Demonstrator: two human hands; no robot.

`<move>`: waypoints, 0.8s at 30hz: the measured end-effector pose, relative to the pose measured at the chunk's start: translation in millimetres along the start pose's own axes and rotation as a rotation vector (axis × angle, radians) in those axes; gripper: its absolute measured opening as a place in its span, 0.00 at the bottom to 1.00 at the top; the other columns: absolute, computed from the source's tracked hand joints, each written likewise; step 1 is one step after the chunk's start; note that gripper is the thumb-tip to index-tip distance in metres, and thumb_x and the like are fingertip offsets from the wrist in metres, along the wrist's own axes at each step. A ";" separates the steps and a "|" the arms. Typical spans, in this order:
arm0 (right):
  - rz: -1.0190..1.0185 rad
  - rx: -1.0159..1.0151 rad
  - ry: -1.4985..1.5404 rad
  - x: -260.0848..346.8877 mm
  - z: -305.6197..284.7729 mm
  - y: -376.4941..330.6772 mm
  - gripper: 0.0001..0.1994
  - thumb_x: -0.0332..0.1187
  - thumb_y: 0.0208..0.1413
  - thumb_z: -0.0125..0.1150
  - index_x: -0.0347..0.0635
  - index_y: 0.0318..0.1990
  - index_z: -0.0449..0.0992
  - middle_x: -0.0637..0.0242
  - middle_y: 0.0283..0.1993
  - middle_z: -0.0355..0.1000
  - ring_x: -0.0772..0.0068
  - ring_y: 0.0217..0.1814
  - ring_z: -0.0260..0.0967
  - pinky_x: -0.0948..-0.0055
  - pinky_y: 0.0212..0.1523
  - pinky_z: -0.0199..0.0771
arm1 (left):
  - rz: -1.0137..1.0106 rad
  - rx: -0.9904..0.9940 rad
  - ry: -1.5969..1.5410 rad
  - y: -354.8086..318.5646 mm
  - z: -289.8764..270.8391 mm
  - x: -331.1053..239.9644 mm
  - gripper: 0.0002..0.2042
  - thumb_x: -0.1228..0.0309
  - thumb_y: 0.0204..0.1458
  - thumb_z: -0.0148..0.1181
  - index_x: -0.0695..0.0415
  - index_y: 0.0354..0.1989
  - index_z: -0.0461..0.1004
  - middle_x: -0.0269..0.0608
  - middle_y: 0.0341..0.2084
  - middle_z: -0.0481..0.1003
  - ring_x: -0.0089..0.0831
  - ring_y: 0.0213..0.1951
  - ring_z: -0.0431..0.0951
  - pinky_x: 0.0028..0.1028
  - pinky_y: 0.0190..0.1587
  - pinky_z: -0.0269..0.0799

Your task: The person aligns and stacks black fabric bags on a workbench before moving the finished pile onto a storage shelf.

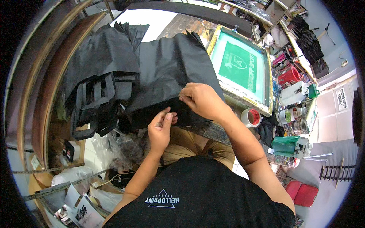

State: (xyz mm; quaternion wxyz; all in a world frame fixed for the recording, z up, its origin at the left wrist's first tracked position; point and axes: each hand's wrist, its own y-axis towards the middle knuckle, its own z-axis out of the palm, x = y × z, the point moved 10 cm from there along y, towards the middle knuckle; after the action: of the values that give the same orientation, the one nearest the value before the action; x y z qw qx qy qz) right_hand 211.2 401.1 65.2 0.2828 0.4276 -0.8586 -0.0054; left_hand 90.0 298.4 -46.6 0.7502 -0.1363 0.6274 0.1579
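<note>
A: Head view, centre frame?
B: Black bag, matte woven fabric, flat rectangle, long axis toward upper frame. Left hand and right hand both pinch its near edge.
A: Beside it?
B: Green-mesh screen frame, upper right.

bag stack left of screen frame

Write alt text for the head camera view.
Seen from above, a person's left hand and right hand pinch the near edge of a black fabric bag atop a pile of black bags. A green screen-printing frame lies to the right, beside a tape roll.
</note>
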 end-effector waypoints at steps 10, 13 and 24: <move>-0.052 -0.040 0.168 1.5 38.4 -40.9 0.05 0.26 0.47 0.65 0.36 0.28 0.74 0.53 0.30 0.70 0.46 0.39 0.72 0.53 0.41 0.73 | -0.139 0.128 0.067 7.0 4.8 25.0 0.13 0.67 0.65 0.61 0.69 0.39 0.78 0.42 0.32 0.81 0.29 0.35 0.83 0.29 0.43 0.81; 0.013 -0.059 0.201 -8.1 45.5 -47.9 0.06 0.27 0.47 0.64 0.37 0.26 0.72 0.53 0.29 0.70 0.46 0.37 0.72 0.53 0.38 0.73 | -0.076 0.173 0.212 -0.2 12.2 17.1 0.13 0.68 0.66 0.59 0.69 0.37 0.79 0.40 0.31 0.81 0.25 0.34 0.82 0.26 0.42 0.80; -0.053 0.012 0.025 11.2 50.2 -56.2 0.05 0.31 0.55 0.60 0.39 0.34 0.77 0.57 0.34 0.71 0.50 0.44 0.72 0.55 0.46 0.74 | 0.098 -0.029 0.277 -9.4 -6.6 11.3 0.10 0.70 0.65 0.60 0.63 0.33 0.75 0.31 0.27 0.78 0.15 0.30 0.75 0.19 0.35 0.71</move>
State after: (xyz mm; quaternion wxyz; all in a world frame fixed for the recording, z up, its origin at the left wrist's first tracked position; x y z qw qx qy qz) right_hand 222.4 345.6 14.3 0.2904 0.4521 -0.8434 -0.0024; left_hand 89.7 287.9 -58.8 0.6458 -0.1369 0.7284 0.1833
